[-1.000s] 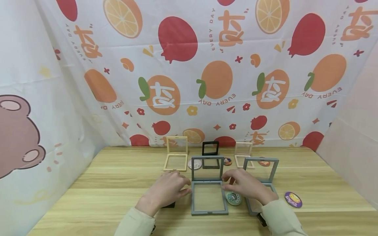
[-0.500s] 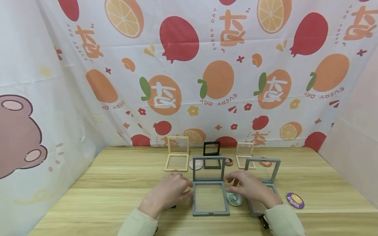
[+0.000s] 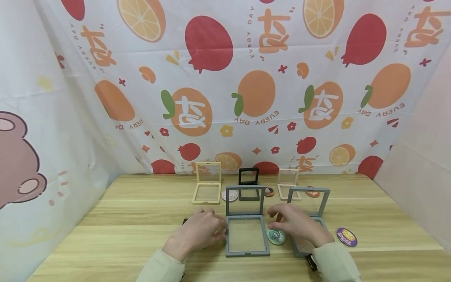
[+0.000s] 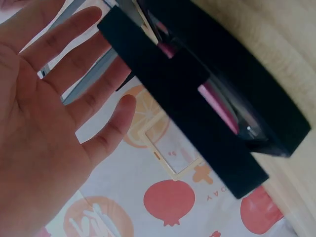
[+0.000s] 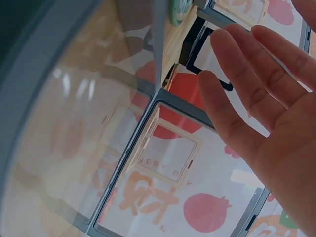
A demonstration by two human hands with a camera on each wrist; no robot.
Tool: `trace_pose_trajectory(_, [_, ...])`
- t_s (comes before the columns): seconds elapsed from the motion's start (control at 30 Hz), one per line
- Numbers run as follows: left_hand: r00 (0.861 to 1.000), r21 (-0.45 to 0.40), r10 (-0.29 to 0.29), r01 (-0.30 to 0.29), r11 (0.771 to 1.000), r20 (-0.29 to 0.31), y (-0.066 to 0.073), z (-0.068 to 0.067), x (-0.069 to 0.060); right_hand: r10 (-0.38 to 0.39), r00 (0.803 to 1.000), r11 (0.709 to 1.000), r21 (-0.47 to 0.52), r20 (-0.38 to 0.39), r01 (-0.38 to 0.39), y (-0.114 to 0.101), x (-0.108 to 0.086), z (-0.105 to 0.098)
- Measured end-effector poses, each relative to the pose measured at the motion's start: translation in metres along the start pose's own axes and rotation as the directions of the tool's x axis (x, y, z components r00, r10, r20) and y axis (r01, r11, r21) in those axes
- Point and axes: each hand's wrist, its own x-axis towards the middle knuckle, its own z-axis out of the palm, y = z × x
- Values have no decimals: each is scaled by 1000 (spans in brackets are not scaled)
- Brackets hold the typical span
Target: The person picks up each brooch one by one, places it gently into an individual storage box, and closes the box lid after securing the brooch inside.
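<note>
I find the grey-blue hinged frame (image 3: 245, 216) unfolded on the wooden table (image 3: 141, 219), lower panel flat and rear panel raised, between the left hand (image 3: 202, 231), its fingers loosely extended at the left edge with contact unconfirmed, and the right hand (image 3: 296, 223), fingers likewise relaxed, near the right edge by the green badge (image 3: 276, 236); neither visibly grips anything. I judge the piece light, its rims stiff and somewhat slippery, its clear films liable to mark or stretch. I recommend light hold on the outer side rims, films untouched.
</note>
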Motion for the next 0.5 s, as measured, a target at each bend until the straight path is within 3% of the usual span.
trace_pose_trajectory(0.2, [999,7,-16,16,1000,52,0,3,1,-1,1000,1000,-29,5,1,3,2,0])
trace_pose_trajectory(0.5, [999,27,-11,9,1000,53,0,7,1,-2,1000,1000,-22,6,2,3,-1,-1])
